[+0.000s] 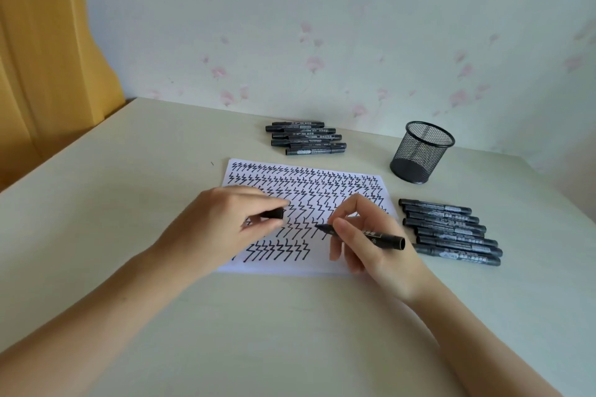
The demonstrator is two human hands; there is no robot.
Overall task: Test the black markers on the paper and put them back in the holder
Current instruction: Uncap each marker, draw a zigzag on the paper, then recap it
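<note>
A white sheet of paper [338,184] lies in the middle of the table, covered with rows of black zigzag marks. My right hand [367,242] grips an uncapped black marker [383,237], its tip pointing left just over the paper. Between its fingers my left hand [225,222] pinches the black cap [274,213], a short way left of the tip. The black mesh holder [421,151] stands at the back right and looks empty. Several capped markers [451,230] lie in a row right of the paper. Another group of markers [306,138] lies behind the paper.
The cream table [129,203] meets a floral wall at the back. A yellow curtain [42,42] hangs at the left. The table's right edge runs past the holder.
</note>
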